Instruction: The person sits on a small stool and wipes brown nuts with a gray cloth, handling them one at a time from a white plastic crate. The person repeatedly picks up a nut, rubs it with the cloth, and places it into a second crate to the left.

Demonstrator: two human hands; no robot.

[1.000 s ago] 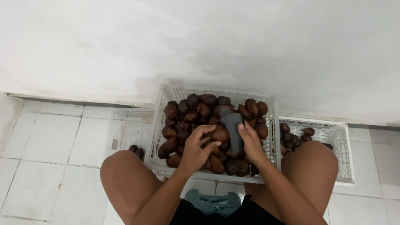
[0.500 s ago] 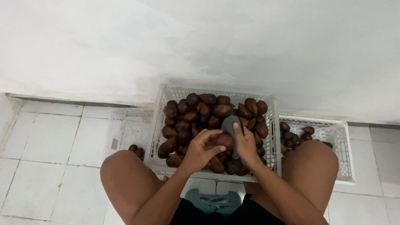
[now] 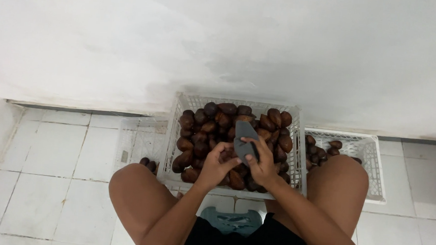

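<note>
The right hand has its fingers closed around a grey cloth, which sticks up toward twelve o'clock, long axis running away from the body. The left hand curls shut on a brown fruit at nine o'clock of the cloth, touching it (largely hidden). Both forearms reach between the knees over the middle white crate, heaped with fruit.

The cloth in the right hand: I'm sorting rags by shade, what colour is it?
Plain dark grey. The cloth shows best in the head view, against the brown fruit.
</note>
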